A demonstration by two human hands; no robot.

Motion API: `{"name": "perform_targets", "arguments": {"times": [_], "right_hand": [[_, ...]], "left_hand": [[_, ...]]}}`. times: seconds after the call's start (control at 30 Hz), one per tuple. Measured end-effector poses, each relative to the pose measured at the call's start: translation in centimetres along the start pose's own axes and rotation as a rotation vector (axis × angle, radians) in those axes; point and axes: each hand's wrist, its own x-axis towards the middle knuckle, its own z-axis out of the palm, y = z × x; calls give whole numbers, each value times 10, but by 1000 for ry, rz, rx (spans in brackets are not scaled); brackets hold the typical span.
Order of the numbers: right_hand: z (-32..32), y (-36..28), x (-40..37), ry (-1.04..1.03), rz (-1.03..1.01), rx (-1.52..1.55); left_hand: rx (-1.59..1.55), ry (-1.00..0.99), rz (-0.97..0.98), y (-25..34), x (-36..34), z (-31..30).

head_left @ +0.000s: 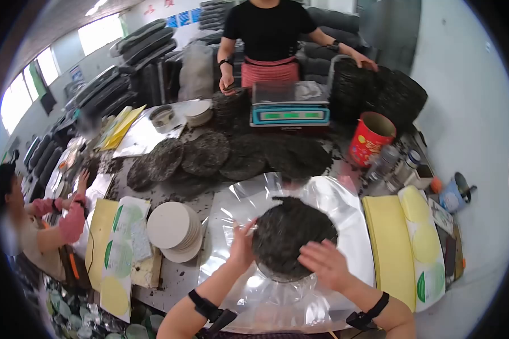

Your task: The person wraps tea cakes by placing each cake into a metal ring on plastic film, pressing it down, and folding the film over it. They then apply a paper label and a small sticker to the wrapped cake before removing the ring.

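Observation:
In front of me, a round, dark cake of what looks like dried seaweed (291,234) lies over a pale round base on clear plastic sheeting (226,305). My left hand (242,246) is at the cake's left edge, fingers apart and touching or very near it. Across the lower right of the cake, my right hand (325,263) rests with its fingers stretched out, slightly blurred. Neither hand is closed round anything I can see. More dark round cakes (206,153) lie overlapping in a row beyond the sheeting.
Pale round discs (172,226) are stacked at left. Yellow and printed sheets (384,248) flank the plastic. A red can (372,138), bottles (404,169) and a blue cup (457,193) stand at right. Across the table, a person (268,34) stands behind a digital scale (290,116); another works at left.

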Motion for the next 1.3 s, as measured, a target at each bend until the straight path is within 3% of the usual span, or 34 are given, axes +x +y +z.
{"name": "perform_targets", "arguments": {"times": [0.07, 0.13, 0.17, 0.23, 0.3, 0.33, 0.37, 0.4, 0.43, 0.5, 0.53, 0.57, 0.63, 0.7, 0.77, 0.83, 0.87, 0.93, 0.97, 1.0, 1.03, 1.1, 1.17, 1.23, 1.27, 1.3], "right_hand": [[11, -11, -26, -280, 10, 67], [5, -12, -30, -211, 79, 66], [2, -15, -33, -156, 141, 84], [3, -6, -13, 82, 455, 124], [25, 9, 10, 128, 663, -125], [38, 15, 15, 27, 723, -126], [42, 15, 25, -71, 778, -125], [41, 10, 33, 97, 631, -207], [34, 7, 37, 102, 636, -207], [9, 0, 55, 242, 941, 518], [14, 8, 53, 414, 769, 488], [5, 12, 54, 321, 871, 665], [23, 31, 36, 110, 905, 549], [52, 37, 16, 26, 625, -66], [72, 36, 4, 63, 581, -179], [77, 36, 4, 28, 586, -105], [73, 32, 9, 35, 607, -94], [55, 22, 22, 10, 495, -124], [49, 24, 28, -10, 375, -152], [48, 32, 27, -61, 166, 80], [48, 32, 22, -60, 176, 84], [51, 25, 12, -803, 116, -155], [55, 30, 18, -811, 112, -203], [65, 27, 13, -415, 160, -89], [43, 20, 34, -641, 217, 55], [46, 19, 33, -649, 224, 61]], "left_hand": [[0, -17, 54, -1, -3, -3], [315, -32, 342, -16, 3, -9], [320, -40, 339, -19, 6, -10], [467, 17, 407, -25, 9, -15], [535, 48, 445, -30, 10, -15], [586, 91, 495, -32, 11, -14], [596, 76, 499, -32, 11, -13], [626, 127, 509, -32, 11, -12], [653, 188, 513, -32, 9, -13], [642, 188, 522, -32, 5, -12], [621, 189, 542, -33, 3, -14], [618, 195, 537, -35, 4, -19], [816, 244, 618, -40, 10, -28], [964, 244, 638, -38, 4, -21], [1111, 239, 650, -34, -14, -1], [2039, 197, 1215, -23, -31, 25], [2041, 197, 1204, -21, -23, 24], [2084, -428, 1049, -19, 1, 20], [2078, -424, 1055, -22, 7, 18], [2134, -437, 1065, -23, 12, 15], [2191, -457, 1061, -27, 13, 10], [2219, -494, 1031, -29, 8, 12], [2372, -496, 984, -36, 9, 14], [2340, -517, 990, -37, 13, 11], [2367, -545, 942, -39, 15, 10], [2387, -571, 890, -42, 16, 9]]}}
